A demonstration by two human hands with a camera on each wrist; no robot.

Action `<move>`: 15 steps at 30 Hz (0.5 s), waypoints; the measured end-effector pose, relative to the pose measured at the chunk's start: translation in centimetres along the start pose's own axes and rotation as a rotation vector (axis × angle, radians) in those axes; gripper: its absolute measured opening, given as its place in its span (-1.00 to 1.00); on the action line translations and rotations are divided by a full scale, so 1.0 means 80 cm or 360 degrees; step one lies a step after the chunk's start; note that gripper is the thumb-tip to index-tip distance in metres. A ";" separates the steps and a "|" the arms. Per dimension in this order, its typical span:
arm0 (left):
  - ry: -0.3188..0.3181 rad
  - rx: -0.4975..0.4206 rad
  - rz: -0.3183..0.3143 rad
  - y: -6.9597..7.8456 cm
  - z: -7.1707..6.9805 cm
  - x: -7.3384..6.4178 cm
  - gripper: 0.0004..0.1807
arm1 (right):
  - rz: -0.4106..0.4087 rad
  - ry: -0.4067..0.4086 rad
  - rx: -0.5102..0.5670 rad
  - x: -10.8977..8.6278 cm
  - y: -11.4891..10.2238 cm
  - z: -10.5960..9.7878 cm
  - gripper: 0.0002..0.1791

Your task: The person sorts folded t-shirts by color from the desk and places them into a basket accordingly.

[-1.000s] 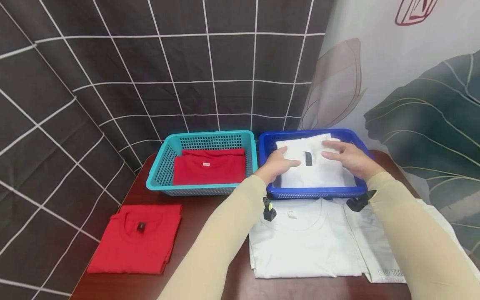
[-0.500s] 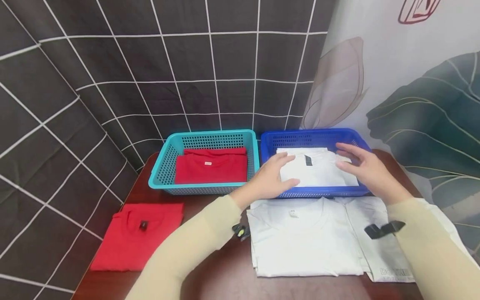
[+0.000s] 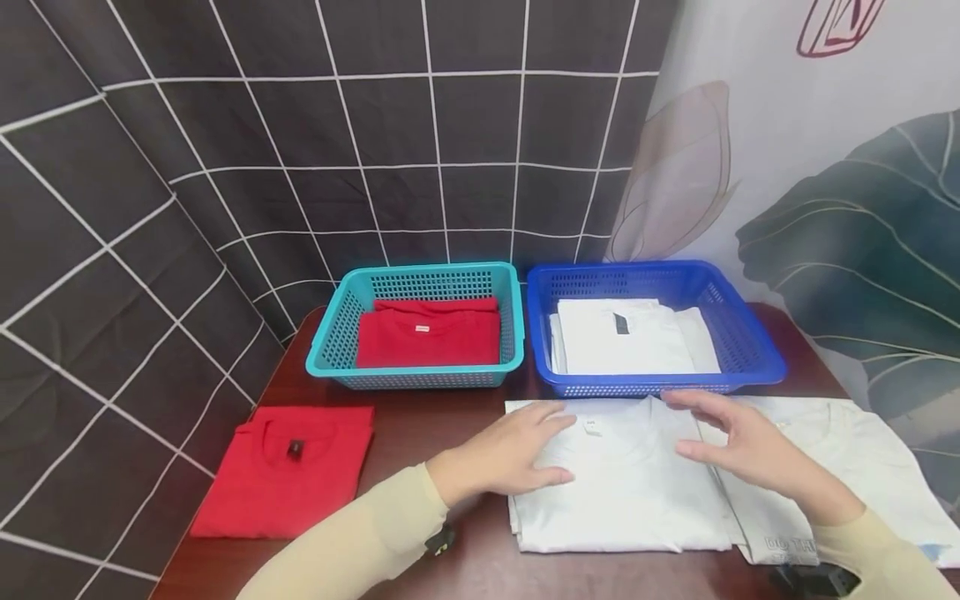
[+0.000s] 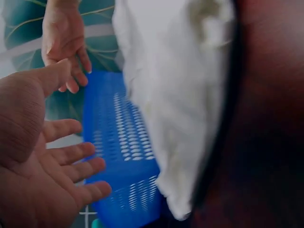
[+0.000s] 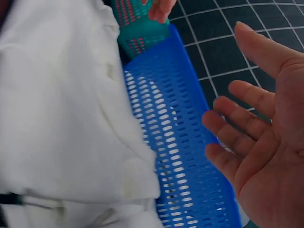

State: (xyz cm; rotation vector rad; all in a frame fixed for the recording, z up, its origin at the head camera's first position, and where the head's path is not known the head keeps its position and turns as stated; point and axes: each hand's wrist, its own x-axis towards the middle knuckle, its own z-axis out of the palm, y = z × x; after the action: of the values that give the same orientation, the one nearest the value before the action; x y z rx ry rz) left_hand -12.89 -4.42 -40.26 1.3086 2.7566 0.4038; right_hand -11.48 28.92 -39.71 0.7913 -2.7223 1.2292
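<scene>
A folded white T-shirt [image 3: 630, 492] lies on the table in front of the blue basket [image 3: 757, 350]. Over its left side hovers my left hand [image 3: 510, 454], fingers spread and holding nothing. My right hand [image 3: 750, 442] is above its right side, fingers loosely extended and also bare. The wrist views show both palms, the left hand [image 4: 42, 161] and the right hand [image 5: 270, 137], apart from the cloth. Inside the blue basket rest folded white shirts [image 3: 626, 337], the top one with a dark neck label.
Left of the blue basket stands a teal basket [image 3: 341, 333] with folded red shirts [image 3: 431, 340]. A folded red T-shirt [image 3: 288, 475] lies at the table's left. Another white shirt [image 3: 847, 458] with printed lettering lies at the right. A dark checked curtain [image 3: 375, 150] hangs behind.
Both hands have let go of the white shirt in the blue basket and drawn back toward me, over the white T-shirt on the table. The basket's shirt now lies flat.
</scene>
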 end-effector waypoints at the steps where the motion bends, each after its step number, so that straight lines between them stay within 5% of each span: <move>1: -0.0054 0.0035 -0.0022 0.001 0.007 -0.002 -0.19 | -0.0016 0.0002 -0.0055 -0.003 0.001 0.005 -0.34; 7: -0.0293 0.0137 -0.0184 0.017 0.039 -0.005 -0.07 | -0.0026 -0.0071 -0.0316 -0.016 0.009 0.038 -0.16; 15: -0.0366 0.0186 -0.0363 0.031 0.065 0.004 0.18 | -0.0037 -0.0208 -0.0492 -0.023 0.020 0.074 0.07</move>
State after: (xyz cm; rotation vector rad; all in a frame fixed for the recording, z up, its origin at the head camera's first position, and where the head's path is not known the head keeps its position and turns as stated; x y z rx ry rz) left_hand -10.35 -1.55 -44.61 0.9737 2.7231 0.0725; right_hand -9.72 26.34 -45.31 0.8867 -2.8935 0.7472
